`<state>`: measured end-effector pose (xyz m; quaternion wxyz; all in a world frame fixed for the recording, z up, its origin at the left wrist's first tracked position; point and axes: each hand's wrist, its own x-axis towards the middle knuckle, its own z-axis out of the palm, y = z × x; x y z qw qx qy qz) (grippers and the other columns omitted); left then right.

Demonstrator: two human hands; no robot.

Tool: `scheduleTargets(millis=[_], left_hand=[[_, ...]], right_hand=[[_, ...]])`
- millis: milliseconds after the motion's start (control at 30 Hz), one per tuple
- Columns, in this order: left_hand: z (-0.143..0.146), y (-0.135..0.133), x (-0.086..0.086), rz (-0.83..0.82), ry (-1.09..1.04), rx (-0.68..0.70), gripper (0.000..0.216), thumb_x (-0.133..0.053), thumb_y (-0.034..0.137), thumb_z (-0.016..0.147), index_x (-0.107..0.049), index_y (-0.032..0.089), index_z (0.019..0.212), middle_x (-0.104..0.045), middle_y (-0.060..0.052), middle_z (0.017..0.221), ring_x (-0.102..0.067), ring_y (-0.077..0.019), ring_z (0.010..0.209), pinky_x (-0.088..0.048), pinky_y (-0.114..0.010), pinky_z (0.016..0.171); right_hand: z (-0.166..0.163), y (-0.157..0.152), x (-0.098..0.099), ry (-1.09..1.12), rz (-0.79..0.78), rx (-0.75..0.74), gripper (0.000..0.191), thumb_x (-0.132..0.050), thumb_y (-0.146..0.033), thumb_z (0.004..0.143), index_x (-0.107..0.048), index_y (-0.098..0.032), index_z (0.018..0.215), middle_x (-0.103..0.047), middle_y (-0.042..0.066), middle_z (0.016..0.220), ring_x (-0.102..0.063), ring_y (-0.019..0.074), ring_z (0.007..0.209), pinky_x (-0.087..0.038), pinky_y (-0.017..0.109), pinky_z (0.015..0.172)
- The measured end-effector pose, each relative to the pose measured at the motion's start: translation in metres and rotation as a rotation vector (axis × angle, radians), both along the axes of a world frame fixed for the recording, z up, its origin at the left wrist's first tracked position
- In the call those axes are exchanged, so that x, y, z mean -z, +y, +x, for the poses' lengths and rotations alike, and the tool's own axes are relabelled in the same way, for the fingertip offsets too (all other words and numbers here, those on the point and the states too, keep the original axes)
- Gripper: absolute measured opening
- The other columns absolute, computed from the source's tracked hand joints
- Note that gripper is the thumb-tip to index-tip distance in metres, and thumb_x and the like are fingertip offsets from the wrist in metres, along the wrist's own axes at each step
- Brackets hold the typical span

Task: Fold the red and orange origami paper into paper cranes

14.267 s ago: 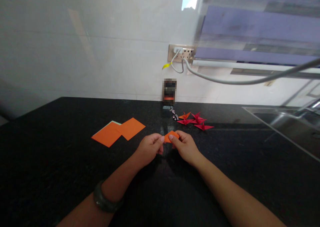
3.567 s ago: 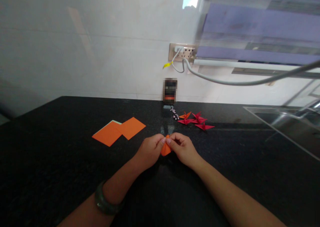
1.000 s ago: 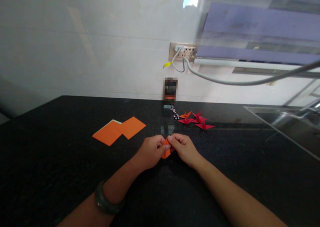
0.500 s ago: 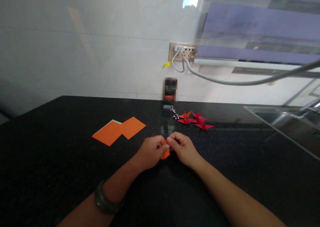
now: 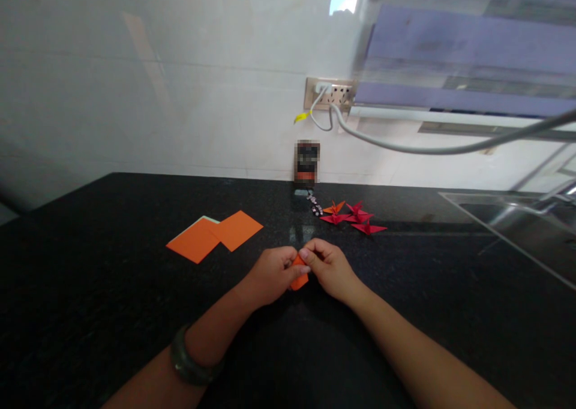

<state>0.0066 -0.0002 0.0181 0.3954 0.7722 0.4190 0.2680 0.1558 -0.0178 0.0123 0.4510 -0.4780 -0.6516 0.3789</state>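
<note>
A small piece of folded orange paper [image 5: 299,281] is held between my two hands, just above the dark countertop. My left hand [image 5: 274,272] grips it from the left, its thumb lying across the front. From the right, my right hand [image 5: 327,266] pinches the upper edge between thumb and fingers. Much of the paper is hidden by the fingers. Beyond my right hand sit several folded paper cranes, among them an orange crane [image 5: 335,208] and a red crane [image 5: 369,228]. Flat orange paper squares [image 5: 240,230] lie to the left, partly overlapping.
A phone-like object [image 5: 306,162], blurred out, leans against the wall with a beaded strap [image 5: 315,205] in front. A sink [image 5: 517,217] borders the counter [image 5: 112,289] on the right. A grey cable [image 5: 418,150] runs from the wall socket [image 5: 330,94].
My left thumb has shifted slightly right across the folded paper, and a bit more of its lower part shows. My right hand stays nearly where it was.
</note>
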Motion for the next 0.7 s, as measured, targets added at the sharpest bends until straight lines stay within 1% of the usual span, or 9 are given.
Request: scheduleTargets(millis=[133, 233, 333, 467, 700], left_hand=[[-0.0014, 0.0016, 0.0028, 0.028, 0.0, 0.037, 0.028, -0.046, 0.033, 0.077, -0.045, 0.016, 0.055, -0.039, 0.005, 0.051, -0.038, -0.0082, 0.05, -0.026, -0.02, 0.047], [-0.0012, 0.002, 0.0031, 0.058, -0.019, 0.039, 0.029, -0.045, 0.031, 0.078, -0.044, 0.016, 0.054, -0.039, 0.005, 0.051, -0.038, -0.008, 0.051, -0.027, -0.02, 0.047], [-0.0005, 0.0012, 0.0014, 0.073, -0.035, 0.027, 0.03, -0.045, 0.032, 0.078, -0.043, 0.016, 0.053, -0.037, 0.005, 0.051, -0.037, -0.0077, 0.05, -0.027, -0.02, 0.047], [-0.0002, -0.0002, -0.0015, 0.066, -0.057, 0.038, 0.031, -0.042, 0.033, 0.08, -0.046, 0.016, 0.055, -0.04, 0.005, 0.052, -0.039, -0.0081, 0.052, -0.028, -0.02, 0.049], [-0.0004, -0.0013, -0.0038, 0.089, -0.051, 0.066, 0.032, -0.038, 0.031, 0.082, -0.048, 0.016, 0.056, -0.042, 0.004, 0.052, -0.04, -0.0084, 0.052, -0.029, -0.021, 0.05]], right_hand=[[-0.0006, 0.002, 0.0004, 0.072, -0.087, -0.011, 0.022, -0.054, -0.036, 0.074, -0.053, -0.017, 0.064, -0.045, -0.004, 0.053, -0.041, 0.009, 0.049, -0.034, 0.022, 0.049], [-0.0013, 0.0024, 0.0002, 0.121, -0.125, -0.017, 0.025, -0.054, -0.04, 0.073, -0.052, -0.017, 0.064, -0.044, -0.004, 0.052, -0.039, 0.0082, 0.047, -0.032, 0.021, 0.046], [-0.0018, 0.002, -0.0002, 0.138, -0.126, -0.01, 0.029, -0.052, -0.044, 0.074, -0.05, -0.017, 0.064, -0.044, -0.004, 0.052, -0.039, 0.008, 0.047, -0.032, 0.021, 0.046], [-0.0019, 0.0016, -0.0009, 0.143, -0.126, -0.005, 0.032, -0.051, -0.048, 0.075, -0.05, -0.017, 0.064, -0.044, -0.005, 0.051, -0.04, 0.0083, 0.047, -0.033, 0.021, 0.047], [-0.0028, 0.0012, -0.0026, 0.149, -0.121, 0.003, 0.032, -0.053, -0.047, 0.073, -0.05, -0.017, 0.062, -0.043, -0.005, 0.051, -0.039, 0.0081, 0.047, -0.033, 0.021, 0.046]])
